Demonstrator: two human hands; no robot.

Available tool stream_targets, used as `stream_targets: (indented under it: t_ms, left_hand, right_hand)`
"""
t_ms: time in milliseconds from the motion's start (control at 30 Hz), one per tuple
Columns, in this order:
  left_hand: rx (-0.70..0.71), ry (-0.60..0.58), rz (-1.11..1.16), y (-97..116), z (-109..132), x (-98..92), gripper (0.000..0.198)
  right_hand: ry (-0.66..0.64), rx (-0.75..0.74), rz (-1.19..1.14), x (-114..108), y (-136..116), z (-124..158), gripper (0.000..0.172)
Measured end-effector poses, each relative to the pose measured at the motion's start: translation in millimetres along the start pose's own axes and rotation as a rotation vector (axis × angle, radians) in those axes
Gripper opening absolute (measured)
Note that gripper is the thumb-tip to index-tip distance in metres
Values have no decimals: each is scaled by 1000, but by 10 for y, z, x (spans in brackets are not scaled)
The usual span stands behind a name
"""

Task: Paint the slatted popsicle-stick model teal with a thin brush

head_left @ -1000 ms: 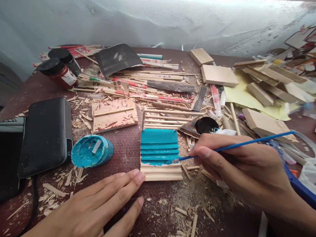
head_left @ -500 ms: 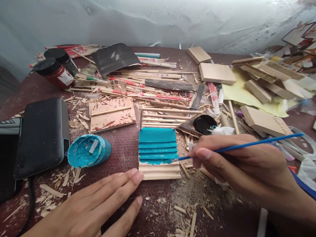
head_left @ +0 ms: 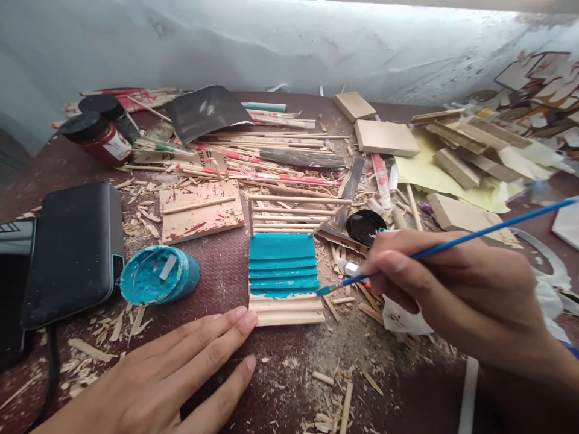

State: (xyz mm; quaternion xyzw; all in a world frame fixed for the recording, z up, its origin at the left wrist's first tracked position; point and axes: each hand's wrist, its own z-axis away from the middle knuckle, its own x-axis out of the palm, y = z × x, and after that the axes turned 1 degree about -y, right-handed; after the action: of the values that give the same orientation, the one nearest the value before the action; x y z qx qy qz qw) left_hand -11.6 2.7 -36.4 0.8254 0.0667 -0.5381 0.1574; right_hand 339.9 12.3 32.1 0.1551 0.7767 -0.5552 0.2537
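A small panel of layered wooden slats (head_left: 284, 278) lies on the dark red table, its upper part painted teal and its lowest strips bare wood. My right hand (head_left: 452, 289) pinches a thin blue paintbrush (head_left: 456, 240), whose teal-tipped bristles sit at the panel's right edge. My left hand (head_left: 181, 374) lies flat on the table with fingers stretched out, fingertips touching the panel's lower left corner. An open tub of teal paint (head_left: 158, 282) lies on its side left of the panel.
A black case (head_left: 72, 250) lies at the left. Red paint jars (head_left: 97, 137) stand at the back left. Sticks, a paint-stained board (head_left: 201, 211), a black lid (head_left: 364, 225), wood blocks (head_left: 384, 137) and yellow paper (head_left: 434, 172) crowd the back. Shavings cover the table.
The brush tip has slid from the painted edge of the panel out past its right side. My left hand has stayed flat at the panel's corner.
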Motion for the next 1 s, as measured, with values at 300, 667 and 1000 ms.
stream_targets:
  t_ms: [300, 667, 1000]
  left_hand:
    - [13, 22, -19, -7, -37, -10, 31]
    - [-3, 29, 5, -1, -20, -7, 30]
    - [36, 46, -20, -35, -89, -27, 38]
  right_hand:
    - [22, -85, -112, 81, 71, 27, 16]
    - [-69, -120, 91, 69, 43, -43, 20]
    - [5, -155, 40, 47, 30, -50, 27]
